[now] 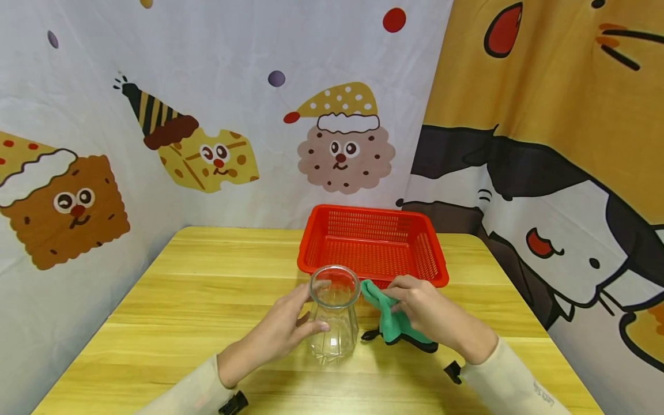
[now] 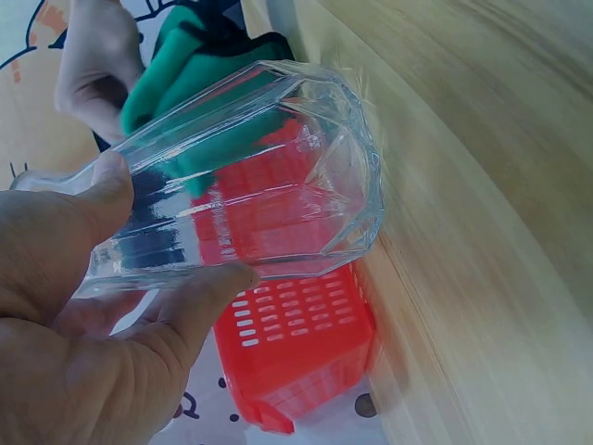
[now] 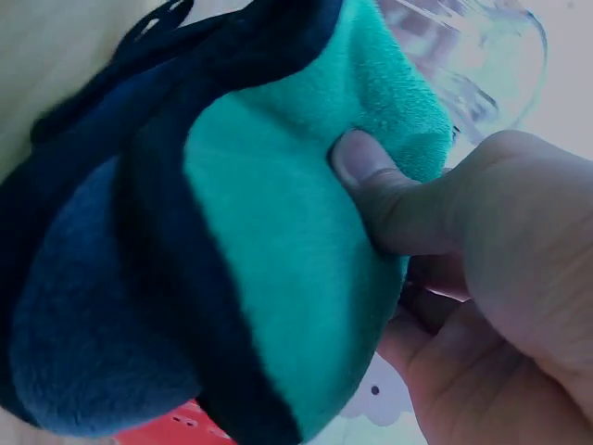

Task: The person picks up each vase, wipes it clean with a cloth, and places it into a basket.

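A clear glass vase [image 1: 334, 328] with a round rim and faceted sides stands upright near the middle of the table. My left hand [image 1: 282, 325] grips it from the left, thumb on the near side and fingers round the far side. To the right of the vase, my right hand [image 1: 422, 305] pinches a green cloth [image 1: 389, 317] with dark edging between thumb and fingers. The cloth hangs in folds, its upper end right beside the vase's rim. In the right wrist view a dark blue side of the cloth [image 3: 102, 306] shows too, with a dark loop [image 3: 153, 32].
A red plastic basket [image 1: 307, 248] with perforated walls sits at the back of the wooden table [image 1: 218, 282], just behind the vase and cloth. Curtains with cartoon figures [image 1: 280, 190] hang behind and at both sides of the table.
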A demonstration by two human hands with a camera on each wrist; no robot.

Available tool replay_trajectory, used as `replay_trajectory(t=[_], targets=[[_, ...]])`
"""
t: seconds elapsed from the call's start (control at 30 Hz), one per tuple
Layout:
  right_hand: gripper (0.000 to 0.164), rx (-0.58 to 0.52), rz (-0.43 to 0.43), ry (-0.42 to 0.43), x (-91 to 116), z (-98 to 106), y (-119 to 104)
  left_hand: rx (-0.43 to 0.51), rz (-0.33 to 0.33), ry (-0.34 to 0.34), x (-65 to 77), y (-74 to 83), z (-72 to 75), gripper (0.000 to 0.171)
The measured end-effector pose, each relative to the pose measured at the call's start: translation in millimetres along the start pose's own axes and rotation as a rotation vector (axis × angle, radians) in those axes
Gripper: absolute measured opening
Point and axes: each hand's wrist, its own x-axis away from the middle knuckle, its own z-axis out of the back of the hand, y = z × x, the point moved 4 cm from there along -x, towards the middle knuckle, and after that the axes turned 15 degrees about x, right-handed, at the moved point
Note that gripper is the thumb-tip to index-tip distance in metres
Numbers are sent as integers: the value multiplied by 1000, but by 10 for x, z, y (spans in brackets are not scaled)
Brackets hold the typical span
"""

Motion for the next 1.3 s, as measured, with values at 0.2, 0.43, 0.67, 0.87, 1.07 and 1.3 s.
replay_trajectory(t=[0.2,0.43,0.67,0.87,1.07,1.3], targets=[[44,201,56,-59,60,-198,-104,20,10,-4,-2,-7,-10,77],[44,223,27,-145,102,-451,-110,15,4,-4,-13,-9,-19,77],[53,140,-63,-273,112,-599,-70,18,15,-4,-16,-13,-24,78],[54,90,-111,-288,166,-664,-73,29,26,-6,-19,-12,-25,77],[58,119,-52,-313,202,-752,-132,22,28,-7,-25,-21,-30,77],[65,-2,-119,-343,236,-753,-78,23,36,-18,-35,-13,-33,76]])
